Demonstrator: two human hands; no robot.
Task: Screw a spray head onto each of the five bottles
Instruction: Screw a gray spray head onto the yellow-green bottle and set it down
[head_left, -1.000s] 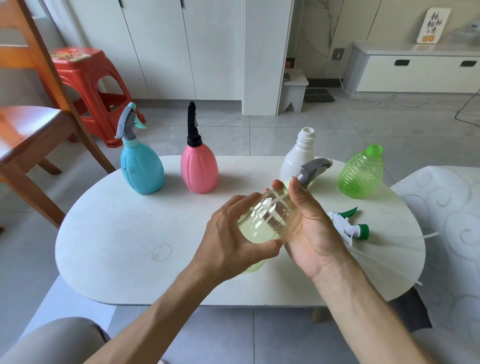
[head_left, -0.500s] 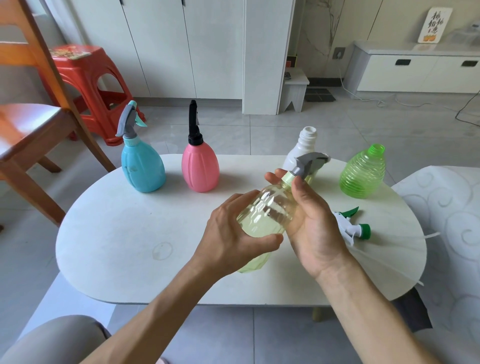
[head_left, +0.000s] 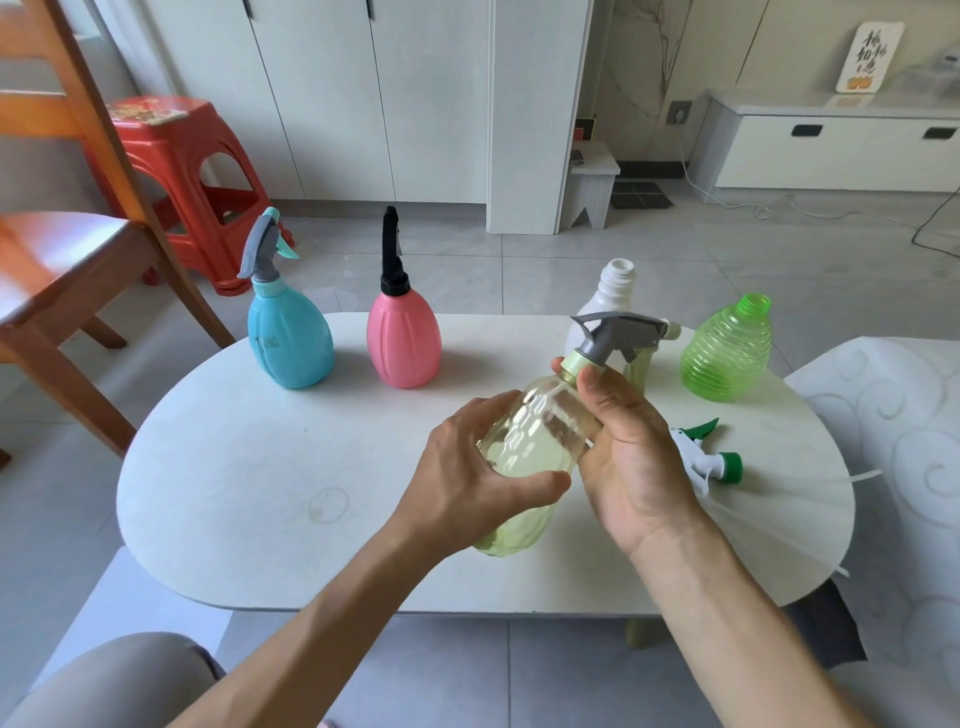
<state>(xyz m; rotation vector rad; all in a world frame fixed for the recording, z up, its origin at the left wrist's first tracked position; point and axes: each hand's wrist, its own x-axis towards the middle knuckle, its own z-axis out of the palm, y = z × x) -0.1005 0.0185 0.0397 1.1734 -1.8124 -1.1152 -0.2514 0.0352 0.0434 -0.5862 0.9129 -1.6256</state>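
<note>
My left hand (head_left: 470, 467) grips the body of a pale yellow clear bottle (head_left: 535, 447), held tilted above the white table (head_left: 260, 467). Around the bottle's neck curl the thumb and fingers of my right hand (head_left: 628, 447), just under its grey spray head (head_left: 618, 332). At the back left stand a blue bottle (head_left: 288, 338) with a grey head and a pink bottle (head_left: 404, 338) with a black head. A white bottle (head_left: 610, 291) and a green ribbed bottle (head_left: 727, 353) stand open-necked at the back right. A white and green spray head (head_left: 709, 457) lies on the table right of my hand.
A wooden chair (head_left: 62, 249) and a red plastic stool (head_left: 176, 171) stand left of the table. A white patterned cushion (head_left: 904, 415) lies at the right. My knee (head_left: 119, 680) shows at the bottom left. White cabinets line the back wall.
The yellow bottle has tipped more upright and risen slightly in both hands. Its grey spray head has turned, the nozzle now pointing right.
</note>
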